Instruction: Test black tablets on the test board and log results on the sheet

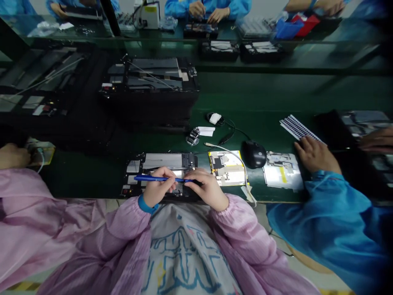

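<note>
A blue pen (150,178) lies level across both of my hands, above an opened device tray with circuit parts (167,159) at the bench's front edge. My left hand (159,186) is closed, pinching the pen near its middle. My right hand (207,186) has its fingers bent round the pen's right end. Some of the tray is hidden under my hands. To the right of it, a white panel with yellow edges (230,168) lies flat, and a white cable (242,162) curves over it.
Black stacked trays (150,102) stand behind the device. On the right are a black mouse (254,154), a silver panel (282,176), a sticker sheet (297,127) and a co-worker's hand (317,153). Another person's hand (14,155) is at the left. A small metal object (193,136) sits behind.
</note>
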The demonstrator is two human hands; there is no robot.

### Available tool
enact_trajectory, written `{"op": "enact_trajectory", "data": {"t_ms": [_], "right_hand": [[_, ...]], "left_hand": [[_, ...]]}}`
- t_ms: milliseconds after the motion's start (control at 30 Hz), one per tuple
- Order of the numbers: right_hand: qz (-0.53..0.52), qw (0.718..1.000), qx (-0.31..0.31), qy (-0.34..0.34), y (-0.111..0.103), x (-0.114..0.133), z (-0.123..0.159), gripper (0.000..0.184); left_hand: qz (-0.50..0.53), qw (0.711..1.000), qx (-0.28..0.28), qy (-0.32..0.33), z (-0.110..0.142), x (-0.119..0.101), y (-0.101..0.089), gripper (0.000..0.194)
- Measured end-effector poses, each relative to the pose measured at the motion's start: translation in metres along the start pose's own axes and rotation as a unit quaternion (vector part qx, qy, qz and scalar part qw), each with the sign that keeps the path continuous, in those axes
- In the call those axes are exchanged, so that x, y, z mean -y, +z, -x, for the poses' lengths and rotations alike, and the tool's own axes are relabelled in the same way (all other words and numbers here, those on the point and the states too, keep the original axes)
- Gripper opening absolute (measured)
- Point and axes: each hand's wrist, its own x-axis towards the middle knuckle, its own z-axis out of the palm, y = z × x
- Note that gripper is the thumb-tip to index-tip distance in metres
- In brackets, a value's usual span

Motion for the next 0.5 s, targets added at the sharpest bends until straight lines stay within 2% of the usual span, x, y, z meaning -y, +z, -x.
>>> {"op": "enact_trajectory", "data": {"t_ms": [200, 300, 367, 433, 500], "right_hand": [[0.017, 1.0, 0.016, 0.003, 0.008, 0.006, 0.001, 0.025], [0.011, 1.0, 0.02, 0.008, 0.008, 0.007, 0.004, 0.025], [0.024, 1.0, -0.001, 0.008, 0.005, 0.006, 0.005, 0.023], [0.061, 0.997, -0.033, 0.018, 0.0, 0.005, 0.005, 0.038], [0.123, 0.989, -0.05, 0.058, -0.004, 0.004, 0.007, 0.055]], "left_hand": [[-0.068, 0.995, 0.073, 0.003, 0.002, -0.004, 0.004, 0.018], [-0.12, 0.987, 0.1, 0.038, 0.003, -0.009, 0.001, 0.015], [-0.151, 0.983, 0.065, 0.086, 0.005, -0.017, -0.011, 0.014], [-0.154, 0.981, -0.031, 0.115, 0.012, -0.027, -0.035, 0.014], [-0.189, 0.968, -0.114, 0.122, 0.021, -0.036, -0.065, 0.013]]}}
